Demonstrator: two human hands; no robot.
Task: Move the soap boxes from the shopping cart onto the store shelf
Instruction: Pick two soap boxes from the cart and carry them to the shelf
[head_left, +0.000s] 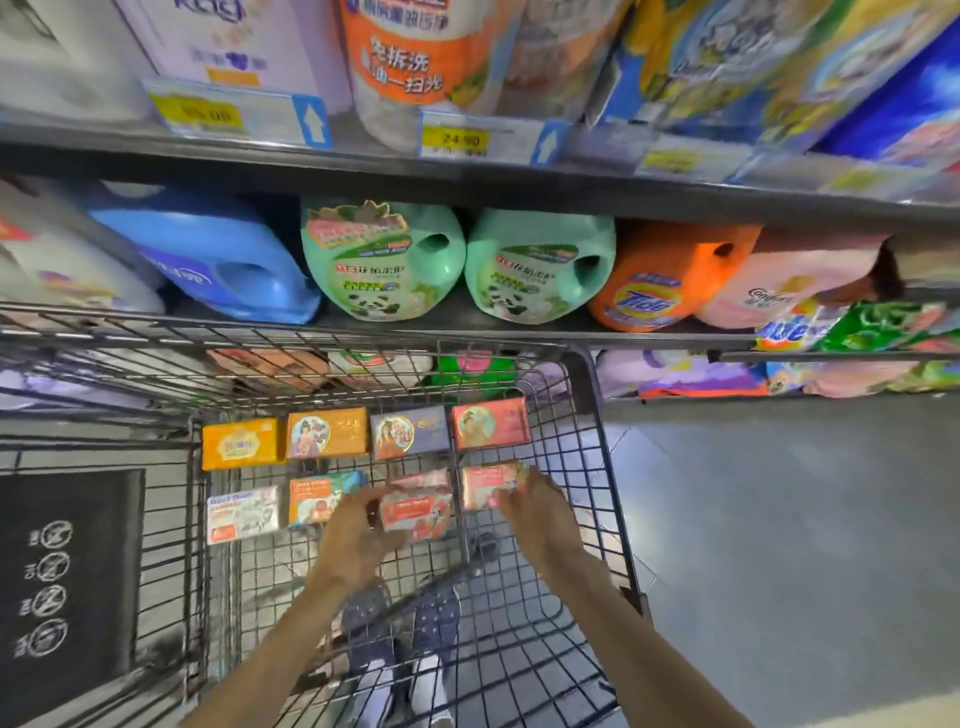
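Several soap boxes lie in two rows on the floor of the wire shopping cart. The far row runs from a yellow box through an orange box and a purple box to a red box. In the near row, a white box and an orange-teal box lie untouched. My left hand grips a pink-red box by its left end. My right hand grips a pink box at its right end.
The store shelf just beyond the cart holds blue, green and orange detergent jugs. A higher shelf with price tags carries large packs. Grey floor lies to the right of the cart. A black sign panel is at left.
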